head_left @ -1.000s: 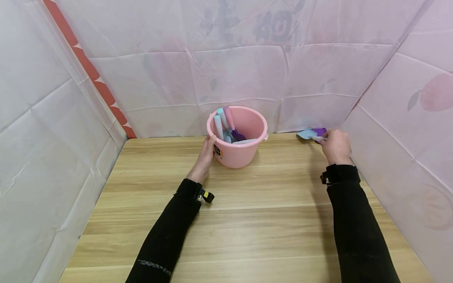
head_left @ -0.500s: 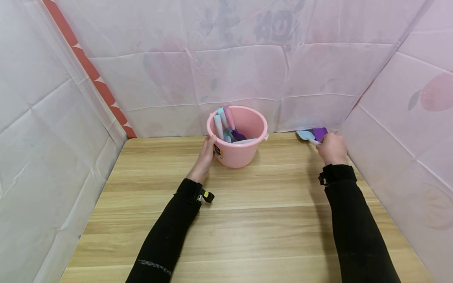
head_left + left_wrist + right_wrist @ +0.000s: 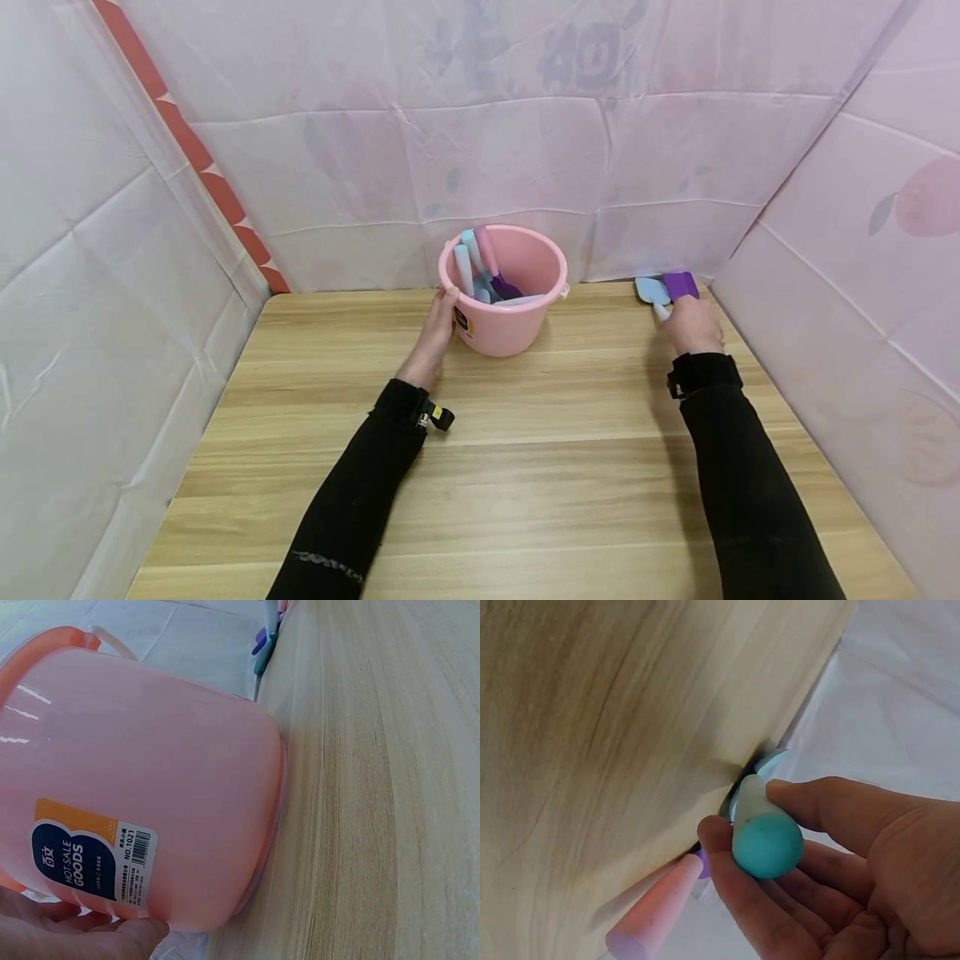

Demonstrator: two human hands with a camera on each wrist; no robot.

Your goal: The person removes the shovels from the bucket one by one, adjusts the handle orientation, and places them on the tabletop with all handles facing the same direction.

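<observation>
A pink bucket (image 3: pixel 510 327) stands at the back of the wooden table (image 3: pixel 525 467) with several spatulas (image 3: pixel 480 262) upright in it. My left hand (image 3: pixel 437 327) rests against its left wall (image 3: pixel 142 787), fingers (image 3: pixel 90 934) lying along the wall and thumb by the rim. At the back right edge my right hand (image 3: pixel 688 321) pinches the teal handle (image 3: pixel 765 841) of a light blue spatula (image 3: pixel 649 291) between thumb and finger. A purple spatula (image 3: pixel 680 285) with a pink handle (image 3: pixel 656 915) lies just beside it, by the wall.
Pink sheeting (image 3: pixel 525 150) closes the table on the left, back and right. The bucket carries a blue and orange label (image 3: pixel 82 862). Bare wood stretches from the bucket to the near edge.
My right hand has drawn a little left and nearer with the blue spatula, whose blade has swung from pointing left to pointing away. The left hand and bucket have stayed put.
</observation>
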